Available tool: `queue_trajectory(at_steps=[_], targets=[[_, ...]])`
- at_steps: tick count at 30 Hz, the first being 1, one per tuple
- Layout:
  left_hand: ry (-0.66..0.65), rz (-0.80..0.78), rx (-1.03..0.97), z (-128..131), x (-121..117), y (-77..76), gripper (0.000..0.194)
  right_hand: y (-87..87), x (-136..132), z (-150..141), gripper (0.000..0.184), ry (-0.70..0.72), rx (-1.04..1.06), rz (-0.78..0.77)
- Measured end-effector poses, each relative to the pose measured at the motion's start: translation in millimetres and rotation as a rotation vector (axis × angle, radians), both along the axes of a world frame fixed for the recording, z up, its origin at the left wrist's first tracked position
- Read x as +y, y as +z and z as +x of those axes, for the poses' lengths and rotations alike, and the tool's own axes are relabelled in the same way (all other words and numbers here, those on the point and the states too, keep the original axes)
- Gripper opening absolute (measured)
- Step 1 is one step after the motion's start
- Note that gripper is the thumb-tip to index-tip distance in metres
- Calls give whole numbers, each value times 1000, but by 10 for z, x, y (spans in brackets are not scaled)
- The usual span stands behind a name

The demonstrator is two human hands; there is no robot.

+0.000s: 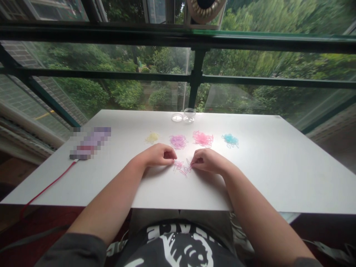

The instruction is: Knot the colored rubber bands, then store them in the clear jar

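A small mixed pile of pink and greyish loops (182,167), which look like tiny rubber bands, lies between my hands on the white table. At its left edge, my left hand (161,155) is closed, thumb and fingertips together. My right hand (207,160) pinches at the pile's right edge; whatever is in either pinch is too small to make out. Beyond my hands, sorted heaps form a row: a yellow heap (152,138), a purple heap (178,141), a pink heap (203,139) and a teal heap (230,139).
At the table's (278,159) far edge stands a clear round container (189,116) beside a clear lid (177,118). A blurred-out phone-like object (93,142) lies at the left, with a red cable (52,182) running off the table. Green-framed windows rise behind.
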State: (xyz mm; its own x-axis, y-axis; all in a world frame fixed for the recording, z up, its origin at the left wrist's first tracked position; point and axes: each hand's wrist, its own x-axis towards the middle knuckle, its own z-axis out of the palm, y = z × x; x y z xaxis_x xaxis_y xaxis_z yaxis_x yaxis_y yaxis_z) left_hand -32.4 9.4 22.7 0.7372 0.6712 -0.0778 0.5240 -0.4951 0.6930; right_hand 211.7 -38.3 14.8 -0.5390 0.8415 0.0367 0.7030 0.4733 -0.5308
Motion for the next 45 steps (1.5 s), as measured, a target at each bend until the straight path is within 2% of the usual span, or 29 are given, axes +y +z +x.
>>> queue_trajectory(at_steps=[12,23,32,38,45], targets=[[2,-34,-21,-18,10,-14,23,45,-17,30,9,-90,106,-60],[-8,-30,-37,-13,17,-47,23,8,-8,42,10,-97,177,-130],[-5,-39,-37,-10,14,-22,23,51,-24,22,10,-123,107,-83],[3,-26,-34,-10,14,-20,23,126,-75,38,7,-158,-51,-92],[-2,-22,-36,3,12,-16,23,165,-313,-140,12,-195,-157,52]])
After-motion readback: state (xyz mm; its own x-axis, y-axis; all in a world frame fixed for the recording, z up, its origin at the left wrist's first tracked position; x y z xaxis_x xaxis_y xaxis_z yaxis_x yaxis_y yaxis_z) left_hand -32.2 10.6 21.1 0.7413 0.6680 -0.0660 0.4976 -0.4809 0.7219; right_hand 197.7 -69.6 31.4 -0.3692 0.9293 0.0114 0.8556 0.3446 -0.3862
